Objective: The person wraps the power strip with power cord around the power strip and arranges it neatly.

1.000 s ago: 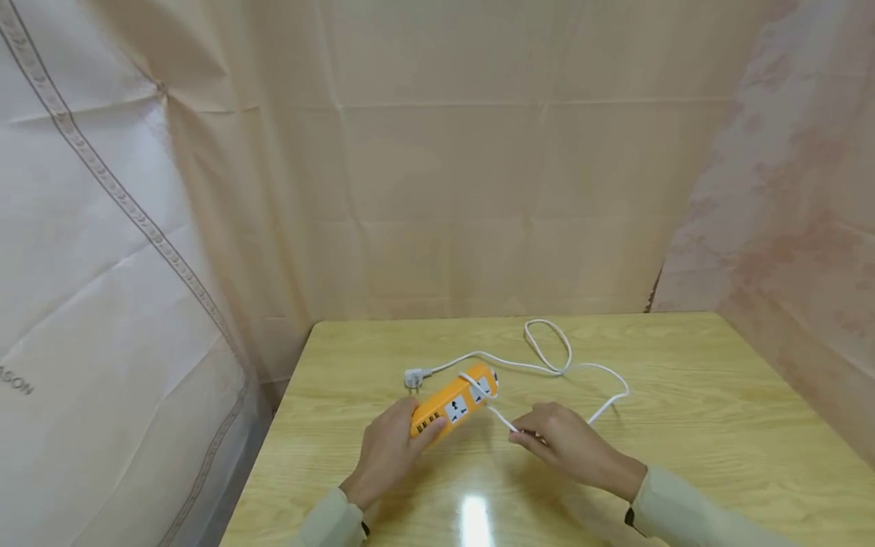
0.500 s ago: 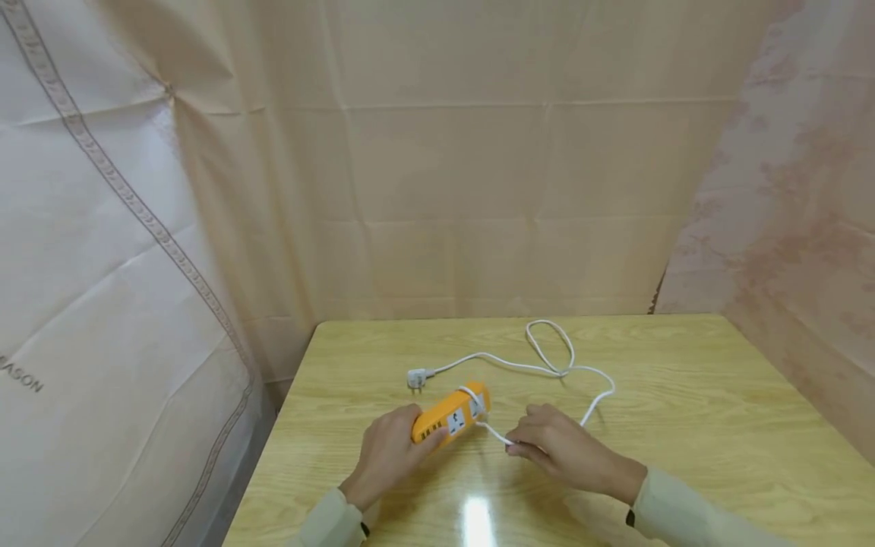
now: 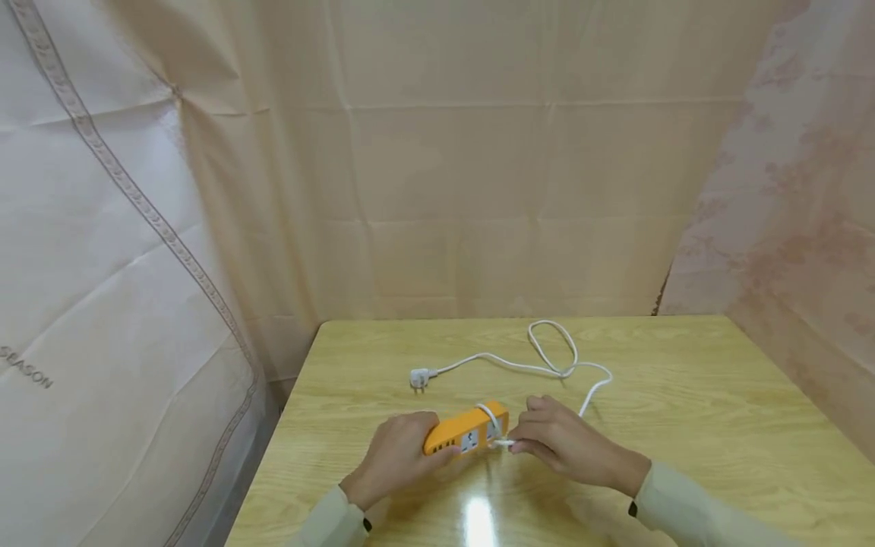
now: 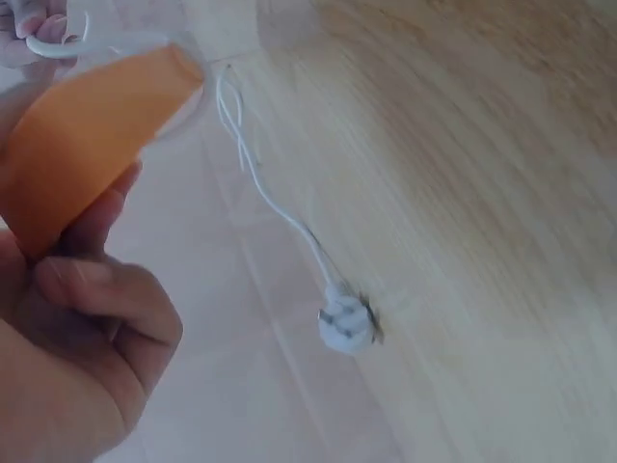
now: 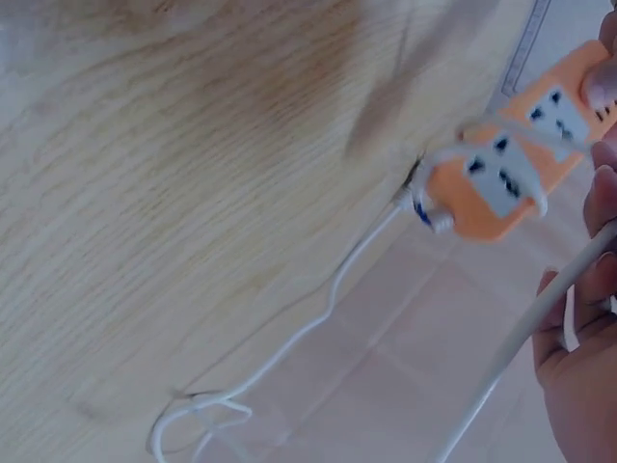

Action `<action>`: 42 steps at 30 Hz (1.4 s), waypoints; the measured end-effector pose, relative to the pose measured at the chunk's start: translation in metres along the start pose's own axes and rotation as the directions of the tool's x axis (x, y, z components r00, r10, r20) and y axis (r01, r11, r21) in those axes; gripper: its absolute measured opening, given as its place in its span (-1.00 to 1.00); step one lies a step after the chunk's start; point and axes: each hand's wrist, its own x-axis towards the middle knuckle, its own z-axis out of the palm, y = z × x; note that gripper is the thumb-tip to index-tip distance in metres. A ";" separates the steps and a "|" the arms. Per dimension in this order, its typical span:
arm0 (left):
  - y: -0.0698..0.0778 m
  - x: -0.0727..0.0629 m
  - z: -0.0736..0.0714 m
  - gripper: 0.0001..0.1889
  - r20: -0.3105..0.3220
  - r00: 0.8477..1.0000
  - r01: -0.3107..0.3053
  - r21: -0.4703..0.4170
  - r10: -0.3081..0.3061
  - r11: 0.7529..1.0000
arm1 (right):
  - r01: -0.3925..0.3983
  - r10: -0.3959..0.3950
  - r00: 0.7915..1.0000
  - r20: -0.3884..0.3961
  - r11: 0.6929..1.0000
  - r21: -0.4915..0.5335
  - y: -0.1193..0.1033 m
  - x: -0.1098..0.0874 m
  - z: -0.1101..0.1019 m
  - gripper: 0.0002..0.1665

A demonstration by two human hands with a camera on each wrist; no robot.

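My left hand (image 3: 403, 456) grips the near-left end of an orange power strip (image 3: 459, 428), thumb along its socket face. The strip is tilted above the table, with white sockets and small USB slots showing. A white cord (image 3: 489, 416) loops around its far end. My right hand (image 3: 563, 441) pinches that cord just right of the strip. In the right wrist view the cord crosses the sockets of the power strip (image 5: 540, 145) and runs past the fingers. The left wrist view shows the plain orange back of the strip (image 4: 96, 125), with fingers wrapped around it.
On the wood-grain table (image 3: 683, 410), the white plug (image 3: 420, 377) lies behind the strip with its pins showing. Its cord runs right to a loose loop (image 3: 554, 346) near the back edge, then curves toward the right hand. Cloth curtains (image 3: 478, 190) hang behind and on both sides.
The strip has moved right and toward me, turning flatter, and now lies close to my right hand. The cord between strip and right hand has shortened. The plug and back loop stay put.
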 end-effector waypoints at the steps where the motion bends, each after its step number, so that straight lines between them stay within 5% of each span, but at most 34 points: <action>1: -0.001 0.000 0.000 -0.63 0.025 0.999 -0.034 -0.004 0.034 0.999 | 0.006 -0.006 1.000 -0.003 1.000 -0.002 0.000 0.000 0.000 -0.95; 7: -0.007 -0.002 -0.002 -0.60 0.134 0.963 -0.228 -0.055 0.233 0.972 | 0.018 -0.018 0.999 -0.028 1.000 0.004 0.001 0.006 -0.001 -0.94; 14: -0.003 0.002 -0.001 -0.63 0.188 0.931 -0.293 -0.126 0.313 0.948 | 0.038 -0.037 0.999 -0.018 0.998 0.040 0.008 0.012 0.003 -0.95; 26: -0.002 0.003 0.001 -0.65 0.274 0.909 -0.222 -0.317 0.313 0.922 | 0.050 -0.050 0.999 -0.005 0.993 0.106 0.011 0.012 0.007 -0.96; 33: -0.006 -0.001 0.001 -0.69 0.285 0.914 -0.181 -0.349 0.288 0.919 | 0.074 -0.074 0.997 0.009 0.995 0.069 0.009 0.023 0.006 -0.91; 38: -0.010 -0.004 -0.002 -0.77 0.312 0.904 -0.114 -0.484 0.293 0.868 | 0.049 -0.052 0.999 0.014 0.989 0.138 0.006 0.027 0.005 -0.91; 42: -0.012 -0.006 -0.006 -0.84 0.308 0.913 -0.035 -0.593 0.267 0.804 | 0.004 -0.009 1.000 0.020 0.977 0.215 0.006 0.031 0.003 -0.89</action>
